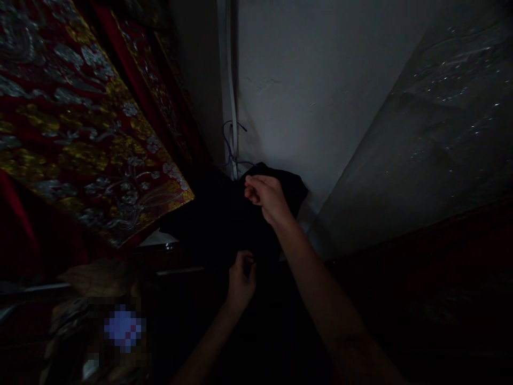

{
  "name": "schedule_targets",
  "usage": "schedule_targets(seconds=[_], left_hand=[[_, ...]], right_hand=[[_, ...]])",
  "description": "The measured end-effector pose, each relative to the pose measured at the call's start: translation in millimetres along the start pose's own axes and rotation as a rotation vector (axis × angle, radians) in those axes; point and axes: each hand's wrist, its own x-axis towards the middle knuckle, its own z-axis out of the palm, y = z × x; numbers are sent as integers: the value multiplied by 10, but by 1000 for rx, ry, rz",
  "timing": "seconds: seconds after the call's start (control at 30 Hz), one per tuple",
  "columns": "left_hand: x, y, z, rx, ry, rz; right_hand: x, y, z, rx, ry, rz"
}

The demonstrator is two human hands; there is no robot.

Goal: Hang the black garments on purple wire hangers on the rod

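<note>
A dark black cloth (216,214) hangs against the wall, its upper edge bunched near a purple string (230,155). My right hand (266,195) is in front of the cloth's upper right part, thumb and fingers pressed together in a pinch. Whatever lies between those fingertips is too small or dark to see. Lower down, my left hand (242,275) has its fingers curled towards the thumb at the black cloth and seems to grip it. Deep shadow hides the folds around both hands.
The purple string is knotted round a pale vertical strip (232,96) on the white wall (304,80). Red cloth with gold and silver embroidery (108,144) hangs at left. Shiny translucent sheeting (433,139) covers the right wall. A blurred blue patch (124,327) shows at lower left.
</note>
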Motion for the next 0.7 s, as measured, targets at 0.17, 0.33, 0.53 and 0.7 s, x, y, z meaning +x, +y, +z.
schedule_targets(seconds=[0.17,0.33,0.53,0.7], left_hand=[[601,529,-485,25,65,235],[1282,1260,-858,192,78,568],[1481,1452,-895,330,130,641],[1777,1152,-1346,130,495,449]], right_hand=[[-198,87,-6,-69,-45,-80],[-265,54,-80,-195,-122,-182],[-138,448,-111,-427,23,-349],[-263,984,-210,-457,-19,-181]])
